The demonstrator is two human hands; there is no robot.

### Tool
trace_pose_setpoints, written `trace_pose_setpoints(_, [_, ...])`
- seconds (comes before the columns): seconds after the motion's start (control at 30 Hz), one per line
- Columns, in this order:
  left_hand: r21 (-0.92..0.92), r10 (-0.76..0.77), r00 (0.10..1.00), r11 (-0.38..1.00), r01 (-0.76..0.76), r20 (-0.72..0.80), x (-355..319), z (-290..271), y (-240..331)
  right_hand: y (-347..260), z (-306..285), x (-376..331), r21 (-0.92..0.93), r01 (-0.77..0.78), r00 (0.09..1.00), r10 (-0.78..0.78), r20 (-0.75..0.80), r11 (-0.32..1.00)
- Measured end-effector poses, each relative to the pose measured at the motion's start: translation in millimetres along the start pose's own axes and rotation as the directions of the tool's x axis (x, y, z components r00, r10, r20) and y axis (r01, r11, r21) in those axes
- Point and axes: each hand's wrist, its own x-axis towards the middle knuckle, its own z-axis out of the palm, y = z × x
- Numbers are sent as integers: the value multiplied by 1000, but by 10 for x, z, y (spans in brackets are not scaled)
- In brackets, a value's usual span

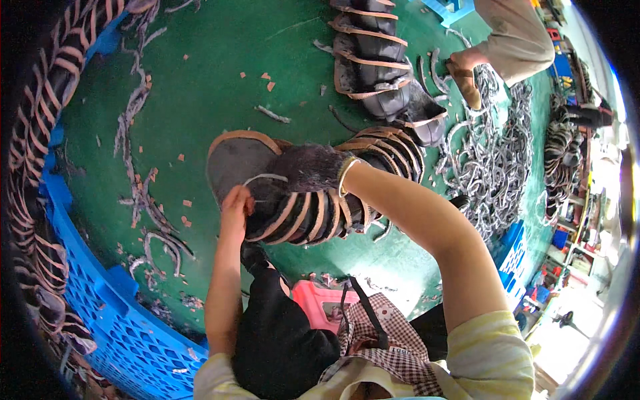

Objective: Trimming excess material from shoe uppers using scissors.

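A: Head view. Where is the shoe kept?
B: Ahead of the wearer, above the green floor, beside a row of tan-edged shoes.
A: Left hand?
B: Fingers bent; one end of a pale strip appears pinched, at the grey sole.
A: Right hand?
B: Hidden by dark fur; its finger state cannot be told.
A: Surroundings?
B: Scraps are heaped at right; a blue crate is seen at left.
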Motion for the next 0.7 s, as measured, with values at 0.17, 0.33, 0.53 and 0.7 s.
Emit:
trace_pose_setpoints(0.17, [-151, -521, 854, 844, 514, -7, 287, 568, 98, 253, 220, -17, -94, -2, 916, -36, -400, 996])
trace_pose_setpoints(0.33, [8, -468, 883, 884, 468, 26, 256, 654, 107, 925, -1, -190, -238, -169, 806, -5, -592, 957])
trace_pose_setpoints(0.53, [98, -397, 912, 917, 387, 107, 2, 452, -56, 1283, -473, -422, -361, -541, 638, 91, -765, 760])
trace_pose_setpoints(0.7, [173, -324, 927, 940, 293, 191, -112, 186, -129, 1677, -1745, -211, -262, -556, 414, -10, -910, 789])
